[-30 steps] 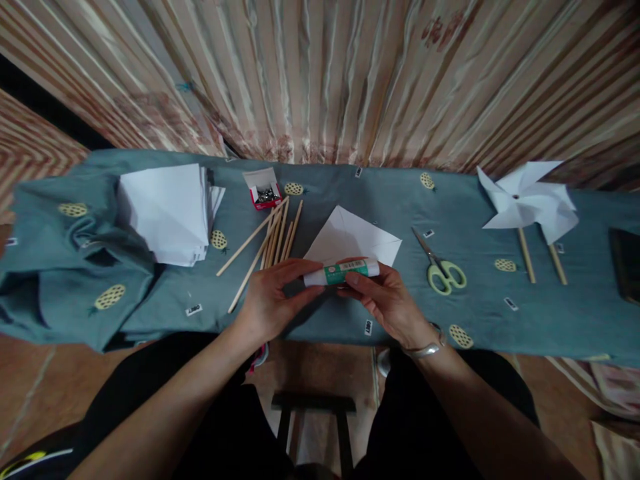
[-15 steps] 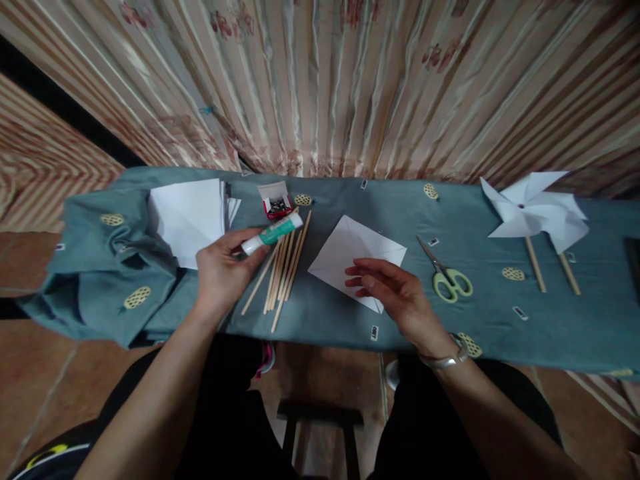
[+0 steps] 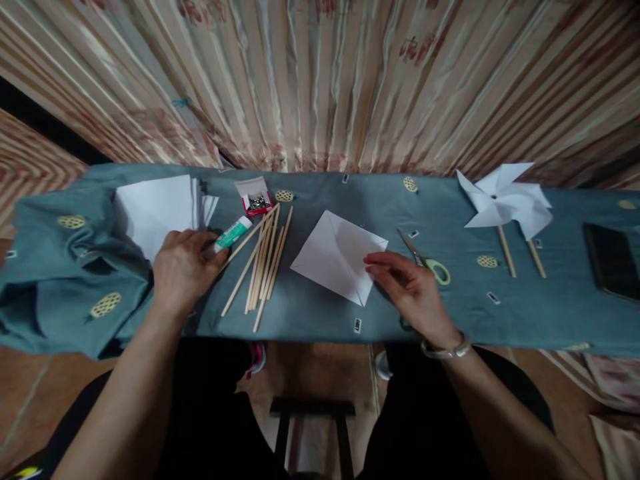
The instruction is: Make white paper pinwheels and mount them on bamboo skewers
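We had lowered the glue stick (image 3: 231, 235) to the cloth (image 3: 450, 307) beside the wooden sticks (image 3: 263, 263). Left hand (image 3: 183, 270) loosely gripped its near end; right hand (image 3: 413, 290), fingers relaxed, touched the folded paper (image 3: 335, 257).

Bare cloth (image 3: 320, 313) between sticks (image 3: 263, 263) and paper square (image 3: 337, 257).

Striped, shiny curtains (image 3: 320, 73) hang behind the cloth-covered worktop (image 3: 550, 313); a brown tiled floor (image 3: 30, 393) and dark stool (image 3: 313, 410) lie below.
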`<state>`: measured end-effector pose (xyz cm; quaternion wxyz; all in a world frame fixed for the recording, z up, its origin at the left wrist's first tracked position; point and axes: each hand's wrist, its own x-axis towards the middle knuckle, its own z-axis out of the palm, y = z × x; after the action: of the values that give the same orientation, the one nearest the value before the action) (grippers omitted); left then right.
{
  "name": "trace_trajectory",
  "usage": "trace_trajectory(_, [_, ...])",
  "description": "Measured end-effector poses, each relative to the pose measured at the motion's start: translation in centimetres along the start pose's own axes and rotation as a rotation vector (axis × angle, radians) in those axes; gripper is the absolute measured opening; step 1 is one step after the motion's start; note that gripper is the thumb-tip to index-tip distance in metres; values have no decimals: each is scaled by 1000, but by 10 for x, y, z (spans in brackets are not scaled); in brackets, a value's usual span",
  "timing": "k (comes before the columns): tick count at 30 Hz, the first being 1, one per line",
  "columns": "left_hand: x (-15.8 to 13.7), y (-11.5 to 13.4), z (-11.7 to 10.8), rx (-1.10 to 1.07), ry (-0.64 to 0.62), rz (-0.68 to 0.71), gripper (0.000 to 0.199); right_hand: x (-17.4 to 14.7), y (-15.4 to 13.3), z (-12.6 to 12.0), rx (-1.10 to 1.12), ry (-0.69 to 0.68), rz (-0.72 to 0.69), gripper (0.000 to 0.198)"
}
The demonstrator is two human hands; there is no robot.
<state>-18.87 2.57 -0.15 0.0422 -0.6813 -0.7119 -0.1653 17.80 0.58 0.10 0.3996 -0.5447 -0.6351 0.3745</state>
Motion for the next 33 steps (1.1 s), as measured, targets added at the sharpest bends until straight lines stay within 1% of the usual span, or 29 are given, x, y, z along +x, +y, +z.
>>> trace_trajectory(2, [1,3,-3,-11,56,10,30,-3,4,-5,-243,7,-129,20])
trace_trajectory(3, [0,8,-4,-39,101,28,33,-4,6,-7,-330,-7,-194,21])
trace_trajectory(5, [-5,27,-4,-124,173,124,34,-7,8,-9,-433,-46,-296,24])
trace_trajectory(6, [-9,40,-2,-175,177,217,32,-8,9,-10,-460,-64,-326,26])
trace_trajectory(8, [-21,72,5,-293,161,476,26,-10,11,-10,-489,-93,-350,29])
trace_trajectory(10, [-33,104,15,-361,12,696,21,-12,13,-9,-497,-117,-350,31])
trace_trajectory(11, [-38,117,20,-374,-9,763,21,-13,14,-9,-497,-129,-346,33])
trace_trajectory(13, [-43,135,30,-382,-32,818,23,-15,15,-9,-496,-156,-339,34])
trace_trajectory(15, [-42,143,36,-379,-22,827,24,-17,17,-10,-491,-178,-342,36])
trace_trajectory(17, [-38,145,38,-365,-18,836,20,-17,20,-10,-485,-191,-345,38])
trace_trajectory(20, [-35,144,37,-345,-35,861,14,-18,22,-10,-484,-198,-336,42])
trace_trajectory(27, [-37,145,33,-371,-59,865,14,-19,21,-14,-474,-225,-313,46])
trace_trajectory(30, [-36,148,35,-449,-50,815,12,-18,18,-11,-434,-218,-274,44])
trace_trajectory(33, [-34,151,37,-533,-43,732,9,-15,16,-4,-344,-174,-210,31])
